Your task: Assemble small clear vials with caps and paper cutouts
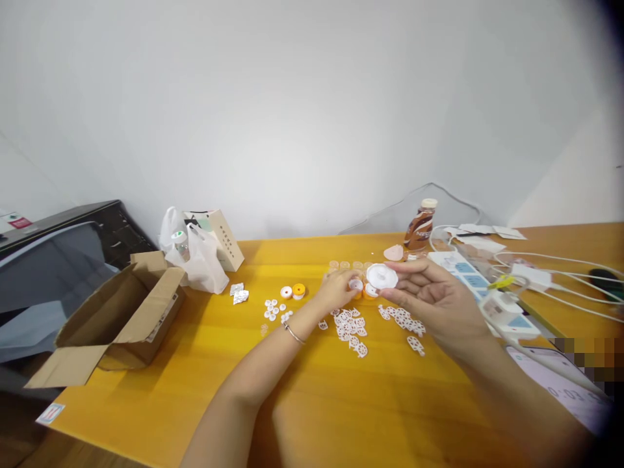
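Between the thumb and fingers of my right hand (439, 299), a white round disc (383, 276) with a scalloped rim is held up above the table. My left hand (337, 290) reaches to the tabletop, its fingers curled around a small white round cup (356, 286). Right beside that cup is a white-and-orange round piece (370, 292), partly hidden by the disc. Small clear round pieces (345, 265) stand in a row just behind my left hand. Nearer to me lie a pile of flat white cut-out pieces (348, 325) and a second group of such pieces (402, 318).
White and orange rings (298, 291), small white caps (273, 308) and foil packets (240, 296) lie left of centre. Farther left stand an open cardboard box (141, 318) and a plastic bag (202, 260). A drink bottle (420, 226), power strip (458, 266), cables and a phone (550, 383) occupy the right.
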Motion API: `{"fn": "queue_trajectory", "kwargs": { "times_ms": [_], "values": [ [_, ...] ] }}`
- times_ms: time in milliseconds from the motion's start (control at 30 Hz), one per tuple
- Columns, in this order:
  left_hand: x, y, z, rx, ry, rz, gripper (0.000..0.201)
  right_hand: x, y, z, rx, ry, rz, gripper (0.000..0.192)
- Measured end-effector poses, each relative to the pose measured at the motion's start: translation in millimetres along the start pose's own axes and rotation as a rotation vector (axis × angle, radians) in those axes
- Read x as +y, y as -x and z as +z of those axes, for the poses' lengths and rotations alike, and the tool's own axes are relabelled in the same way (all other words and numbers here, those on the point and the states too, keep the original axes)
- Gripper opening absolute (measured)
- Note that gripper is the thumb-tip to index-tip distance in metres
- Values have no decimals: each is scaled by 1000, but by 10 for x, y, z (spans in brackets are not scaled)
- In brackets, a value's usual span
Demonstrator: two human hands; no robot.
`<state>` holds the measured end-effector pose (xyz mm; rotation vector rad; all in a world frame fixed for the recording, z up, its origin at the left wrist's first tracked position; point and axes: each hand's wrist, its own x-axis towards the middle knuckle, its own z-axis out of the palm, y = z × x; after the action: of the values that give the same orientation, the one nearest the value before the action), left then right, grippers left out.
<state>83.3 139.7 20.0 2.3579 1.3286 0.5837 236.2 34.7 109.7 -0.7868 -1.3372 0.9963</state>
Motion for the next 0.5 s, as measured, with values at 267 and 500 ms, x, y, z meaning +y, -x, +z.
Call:
{"fn": "queue_trajectory", "kwargs": {
  "times_ms": [267, 500],
  "values": [
    [-169, 202, -234, 30, -105, -51, 42, 35, -8, -3, -11, -5, 5, 29],
    [-126, 190, -206, 29, -171, -20, 45, 47, -1, 15, -40, -21, 5, 29]
  ]
}}
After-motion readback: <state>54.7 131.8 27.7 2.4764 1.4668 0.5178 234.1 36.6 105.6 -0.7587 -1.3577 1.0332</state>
